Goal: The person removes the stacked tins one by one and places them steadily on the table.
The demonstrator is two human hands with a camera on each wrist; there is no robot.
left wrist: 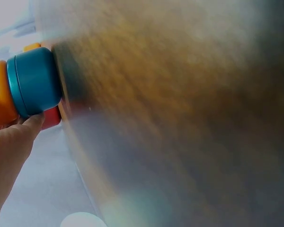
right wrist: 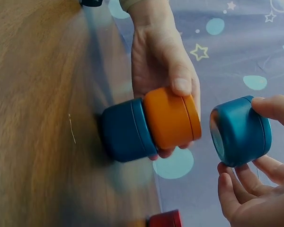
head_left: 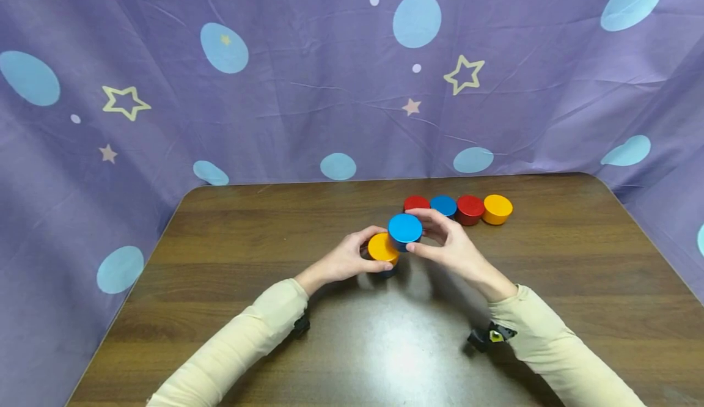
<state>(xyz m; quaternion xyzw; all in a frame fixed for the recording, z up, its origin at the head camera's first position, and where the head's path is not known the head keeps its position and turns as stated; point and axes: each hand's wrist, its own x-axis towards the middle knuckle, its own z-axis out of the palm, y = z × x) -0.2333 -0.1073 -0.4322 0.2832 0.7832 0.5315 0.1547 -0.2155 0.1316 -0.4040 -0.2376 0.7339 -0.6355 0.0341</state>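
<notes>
My left hand (head_left: 348,258) grips an orange round lidded tin (head_left: 382,247), fingers on one side and thumb on the other. The orange tin sits on a dark blue tin (right wrist: 127,132), which is low at the tabletop; whether it touches the wood I cannot tell. My right hand (head_left: 459,251) pinches another blue tin (head_left: 405,228) between thumb and fingers. In the right wrist view this blue tin (right wrist: 240,131) is held above the orange tin (right wrist: 173,118), with a gap between them, slightly tilted.
Behind the right hand, a row of tins stands on the brown wooden table (head_left: 264,223): a red tin (head_left: 416,203), a blue tin (head_left: 443,205), a red tin (head_left: 470,210) and a yellow-orange tin (head_left: 497,209). A purple patterned curtain (head_left: 308,77) hangs behind the table.
</notes>
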